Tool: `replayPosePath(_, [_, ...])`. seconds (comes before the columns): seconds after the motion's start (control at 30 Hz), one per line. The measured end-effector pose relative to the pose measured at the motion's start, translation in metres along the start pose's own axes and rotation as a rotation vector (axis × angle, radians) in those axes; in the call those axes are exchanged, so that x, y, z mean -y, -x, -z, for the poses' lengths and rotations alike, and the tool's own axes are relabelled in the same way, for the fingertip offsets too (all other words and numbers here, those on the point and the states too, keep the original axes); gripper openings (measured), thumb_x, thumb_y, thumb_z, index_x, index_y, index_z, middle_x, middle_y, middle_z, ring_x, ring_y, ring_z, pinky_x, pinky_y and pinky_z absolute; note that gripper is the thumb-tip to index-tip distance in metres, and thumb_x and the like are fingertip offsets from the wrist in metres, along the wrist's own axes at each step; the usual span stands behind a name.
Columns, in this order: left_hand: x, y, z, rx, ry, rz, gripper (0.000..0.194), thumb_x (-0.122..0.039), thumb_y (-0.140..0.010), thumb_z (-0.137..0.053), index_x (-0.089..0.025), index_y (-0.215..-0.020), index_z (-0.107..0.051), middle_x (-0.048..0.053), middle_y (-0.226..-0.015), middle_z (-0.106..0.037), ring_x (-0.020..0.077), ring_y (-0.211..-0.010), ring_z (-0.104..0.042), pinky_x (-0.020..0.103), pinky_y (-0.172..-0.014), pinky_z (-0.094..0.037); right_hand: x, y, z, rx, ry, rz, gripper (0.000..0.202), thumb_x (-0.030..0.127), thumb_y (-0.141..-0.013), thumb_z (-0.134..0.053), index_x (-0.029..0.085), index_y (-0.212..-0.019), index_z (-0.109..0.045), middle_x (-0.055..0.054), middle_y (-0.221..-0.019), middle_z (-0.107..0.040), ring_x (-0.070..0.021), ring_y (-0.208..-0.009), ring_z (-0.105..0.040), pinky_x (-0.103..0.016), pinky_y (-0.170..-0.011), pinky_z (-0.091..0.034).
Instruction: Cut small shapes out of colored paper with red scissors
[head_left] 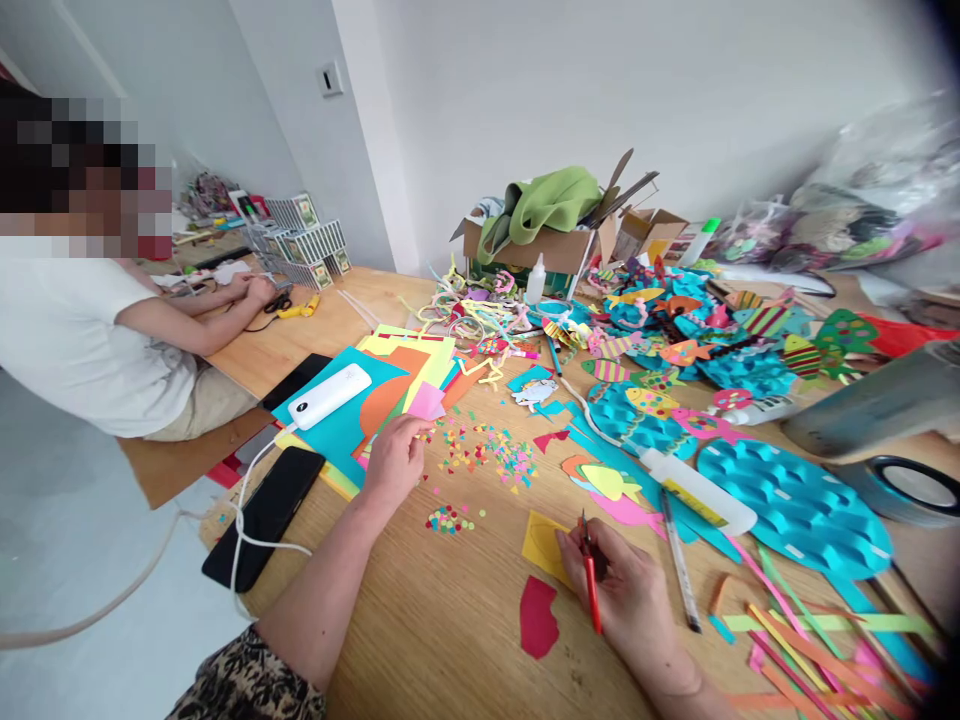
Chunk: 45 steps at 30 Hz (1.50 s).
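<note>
My left hand [394,462] reaches over the front of the coloured paper stack, fingers pinched at the lower edge of a small pink paper piece [427,401]. My right hand [626,585] is closed around small red-handled scissors [592,590], blades pointing away from me. By its fingertips lies a yellow paper square [541,545] with a faint drawn curve; my fingers cover its right part. A dark red paper scrap [538,618] rests on the table just left of that hand. Tiny coloured paper bits [491,455] are scattered between my hands.
A white power bank [330,395] with a cable sits on the paper stack, beside a black phone [266,515]. To the right are a glue bottle [705,495], a pen [680,560], blue egg-tray pieces [795,505] and paper fish. Another person [97,330] works at the left.
</note>
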<state>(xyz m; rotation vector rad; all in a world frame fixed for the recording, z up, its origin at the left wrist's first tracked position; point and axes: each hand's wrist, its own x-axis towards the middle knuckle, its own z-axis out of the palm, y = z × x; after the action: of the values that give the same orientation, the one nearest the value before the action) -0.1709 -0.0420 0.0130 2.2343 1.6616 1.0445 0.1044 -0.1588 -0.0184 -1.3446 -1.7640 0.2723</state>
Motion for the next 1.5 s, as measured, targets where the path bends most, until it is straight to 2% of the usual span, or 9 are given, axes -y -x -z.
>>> replayPosePath(0.1, [-0.005,0.001,0.004,-0.041,-0.010,0.029,0.037,0.001,-0.072,-0.044,-0.019,-0.095,-0.066,0.006,-0.095,-0.069,0.0188,-0.091,-0.064,0.032,-0.085,-0.052,0.003,-0.001,0.002,-0.021,-0.021,-0.029,0.029,0.025,-0.089,-0.056,0.022,-0.064,-0.042,0.004,-0.051,-0.046,-0.0094,-0.042,-0.040,-0.021,-0.042,-0.033])
replayPosePath(0.2, [-0.026,0.008,0.009,0.037,0.023,0.006,0.035,-0.002,-0.075,-0.047,-0.019,-0.099,-0.065,0.006,-0.097,-0.068,0.0191,-0.096,-0.062,0.032,-0.087,-0.051,0.005,-0.002,0.004,-0.044,-0.048,-0.068,0.031,0.032,-0.089,-0.058,0.022,-0.062,-0.046,0.002,-0.051,-0.048,-0.0099,-0.043,-0.041,-0.021,-0.041,-0.034])
replayPosePath(0.4, [-0.095,0.047,0.023,0.642,0.049,-0.402,0.017,-0.017,-0.089,-0.052,-0.021,-0.096,-0.067,0.005,-0.098,-0.065,0.0189,-0.099,-0.057,0.033,-0.093,-0.045,0.009,-0.001,0.007,-0.070,-0.090,-0.150,0.032,0.041,-0.087,-0.062,0.020,-0.064,-0.052,0.001,-0.051,-0.051,-0.0111,-0.043,-0.044,-0.022,-0.041,-0.036])
replayPosePath(0.5, [-0.113,0.069,0.019,0.758,0.059,-0.447,0.015,-0.027,-0.091,-0.053,-0.019,-0.094,-0.066,0.006,-0.094,-0.063,0.0196,-0.096,-0.057,0.035,-0.091,-0.045,0.011,-0.002,0.008,-0.096,-0.105,-0.184,0.034,0.041,-0.086,-0.062,0.020,-0.062,-0.051,0.001,-0.052,-0.051,-0.0109,-0.045,-0.044,-0.022,-0.043,-0.037])
replayPosePath(0.67, [-0.121,0.093,0.000,0.708,-0.014,-0.133,0.038,-0.044,-0.078,-0.070,-0.019,-0.105,-0.060,0.008,-0.107,-0.058,0.0256,-0.103,-0.054,0.041,-0.091,-0.045,0.011,-0.001,0.008,-0.111,-0.106,-0.189,0.036,0.040,-0.086,-0.062,0.021,-0.060,-0.048,0.002,-0.050,-0.048,-0.0099,-0.044,-0.040,-0.022,-0.042,-0.035])
replayPosePath(1.03, [-0.125,0.096,-0.008,0.778,0.081,-0.074,0.023,-0.024,-0.079,-0.065,-0.020,-0.100,-0.056,0.006,-0.111,-0.056,0.0228,-0.108,-0.050,0.035,-0.093,-0.043,0.006,0.001,0.006,-0.093,-0.110,-0.162,0.031,0.038,-0.086,-0.064,0.020,-0.064,-0.051,0.001,-0.054,-0.052,-0.0110,-0.045,-0.044,-0.023,-0.043,-0.037])
replayPosePath(1.23, [-0.121,0.096,-0.013,0.761,0.322,0.079,0.021,-0.012,-0.075,-0.063,-0.021,-0.092,-0.057,0.003,-0.096,-0.063,0.0188,-0.094,-0.056,0.031,-0.085,-0.043,0.005,0.002,0.005,-0.071,-0.146,-0.214,0.030,0.038,-0.083,-0.067,0.020,-0.064,-0.053,0.001,-0.056,-0.054,-0.0115,-0.047,-0.046,-0.023,-0.044,-0.039])
replayPosePath(1.37, [-0.115,0.090,-0.019,0.759,0.561,0.325,0.041,-0.010,-0.071,-0.065,-0.021,-0.110,-0.057,0.000,-0.086,-0.064,0.0154,-0.080,-0.059,0.028,-0.075,-0.045,0.012,-0.002,0.009,-0.020,-0.256,-0.274,0.032,0.041,-0.083,-0.067,0.019,-0.065,-0.054,0.000,-0.058,-0.056,-0.0116,-0.048,-0.048,-0.022,-0.044,-0.040])
replayPosePath(1.5, [-0.111,0.080,-0.022,0.675,0.672,0.382,0.055,-0.010,-0.068,-0.067,-0.022,-0.120,-0.053,-0.001,-0.083,-0.060,0.0138,-0.076,-0.057,0.026,-0.070,-0.045,0.025,-0.008,0.015,0.110,-0.442,-0.316,0.030,0.045,-0.082,-0.067,0.017,-0.074,-0.061,-0.003,-0.065,-0.062,-0.0150,-0.055,-0.057,-0.022,-0.049,-0.048])
